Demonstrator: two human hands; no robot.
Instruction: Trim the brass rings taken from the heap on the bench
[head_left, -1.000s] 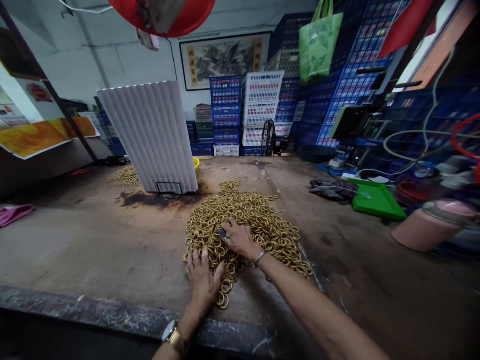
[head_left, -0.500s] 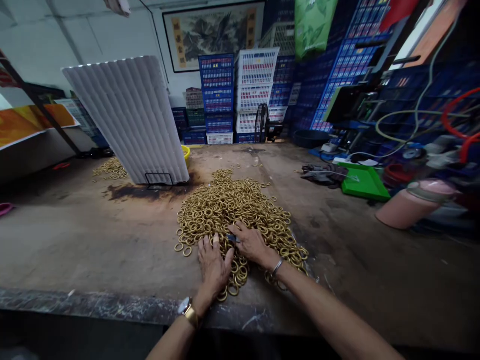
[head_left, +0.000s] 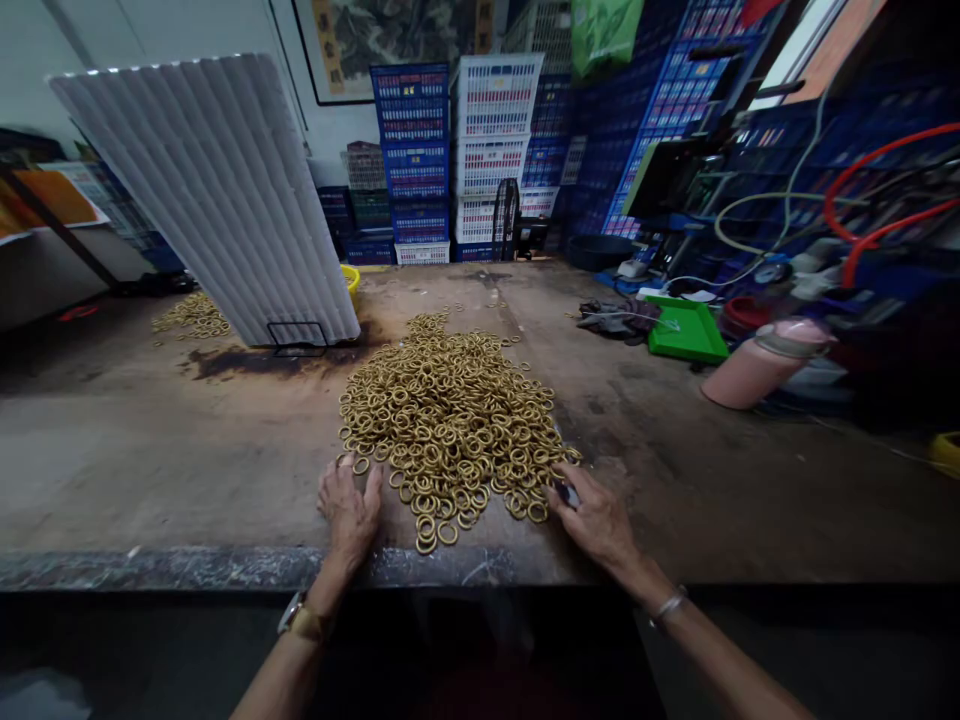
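A heap of brass-coloured rings (head_left: 450,410) is spread over the worktable in front of me. At the heap's near left edge, my left hand (head_left: 349,508) lies with thumb and fingers apart, its fingertips by the outermost rings. My right hand (head_left: 598,520) is at the near right edge, with its fingers curled round a small dark object (head_left: 568,494). Only part of that object shows, so its kind is unclear. A few rings (head_left: 436,532) lie loose at the front between my hands.
A tall ribbed pale panel (head_left: 217,200) leans in a black wire stand (head_left: 296,340), with more rings (head_left: 191,316) behind it. To the right are a grey glove-like bundle (head_left: 616,318), a green tray (head_left: 688,330) and a pink bottle (head_left: 765,365). Stacked crates (head_left: 412,160) stand behind the table (head_left: 187,450).
My hands have moved apart, from the middle of the heap's near side to its left and right edges. The small dark object stays in my right hand. The view has shifted.
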